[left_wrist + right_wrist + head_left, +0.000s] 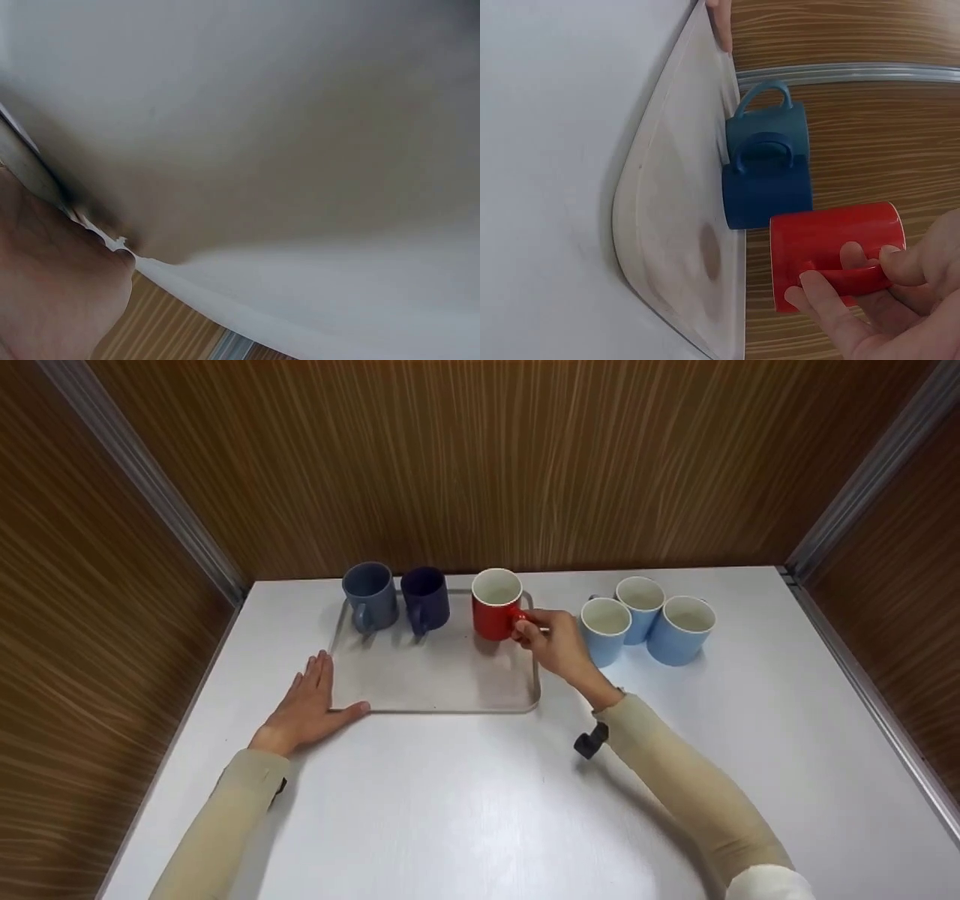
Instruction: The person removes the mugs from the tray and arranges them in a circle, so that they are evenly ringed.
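A red mug (pixel 495 617) with a white inside is held upright by its handle in my right hand (pixel 553 641). In the right wrist view the red mug (pixel 832 244) hangs a little above the tray, its shadow below it. My left hand (pixel 304 711) rests flat at the front left corner of the beige tray (pixel 435 682), thumb along the front edge and fingers along the left side. On the tray's back left stand a grey-blue mug (pixel 379 604) and a dark navy mug (pixel 430 604), handles toward me. The left wrist view shows only part of the left hand (pixel 60 277).
Three light blue mugs with white insides cluster right of the tray: a left one (pixel 602 641), a back one (pixel 641 607) and a right one (pixel 679 637). Wood-grain panels (pixel 480 465) wall the white table (pixel 450 795) at back and sides.
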The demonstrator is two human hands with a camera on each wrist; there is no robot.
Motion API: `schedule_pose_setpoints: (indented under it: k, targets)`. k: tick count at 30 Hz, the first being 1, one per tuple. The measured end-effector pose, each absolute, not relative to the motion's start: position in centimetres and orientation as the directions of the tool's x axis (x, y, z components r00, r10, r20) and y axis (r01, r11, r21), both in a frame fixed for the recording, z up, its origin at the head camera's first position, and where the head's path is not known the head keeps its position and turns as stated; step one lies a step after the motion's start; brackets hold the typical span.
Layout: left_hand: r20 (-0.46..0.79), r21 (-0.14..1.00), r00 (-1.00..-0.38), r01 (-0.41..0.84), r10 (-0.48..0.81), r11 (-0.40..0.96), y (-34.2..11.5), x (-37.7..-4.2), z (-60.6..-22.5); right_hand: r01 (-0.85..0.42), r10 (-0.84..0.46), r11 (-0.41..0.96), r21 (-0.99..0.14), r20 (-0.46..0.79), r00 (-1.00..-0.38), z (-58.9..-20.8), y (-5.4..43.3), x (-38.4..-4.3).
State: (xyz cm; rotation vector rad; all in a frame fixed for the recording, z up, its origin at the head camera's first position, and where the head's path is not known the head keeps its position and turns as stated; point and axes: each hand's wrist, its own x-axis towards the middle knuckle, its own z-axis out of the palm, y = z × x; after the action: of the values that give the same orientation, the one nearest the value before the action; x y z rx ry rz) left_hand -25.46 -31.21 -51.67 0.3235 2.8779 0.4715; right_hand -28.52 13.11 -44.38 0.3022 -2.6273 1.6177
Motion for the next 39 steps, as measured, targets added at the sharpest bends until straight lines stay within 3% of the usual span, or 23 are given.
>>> schedule_pose_setpoints:
  k: [8,17,24,39]
  targets:
    - [-0.167,0.338,-0.954,0.183,0.251,0.923,-31.1,-25.7,-51.8,-0.154,-0.212,0.328,-0.932,0.086,-0.973,-44.0,15.0,-27.2]
    - [-0.165,0.347,-0.956,0.174,0.242,0.922,-31.5,-25.2,-51.8,-0.165,-0.274,0.354,-0.921,0.066,-0.959,-43.0,16.8,-26.4]
    - [-0.17,0.347,-0.956,0.17,0.24,0.922,-31.6,-25.0,-51.9,-0.237,-0.329,0.344,-0.908,0.12,-0.937,-42.1,19.1,-24.9]
    - [-0.168,0.353,-0.956,0.17,0.241,0.92,-31.2,-25.0,-52.1,-0.215,-0.268,0.425,-0.879,0.105,-0.958,-38.8,26.2,-20.8]
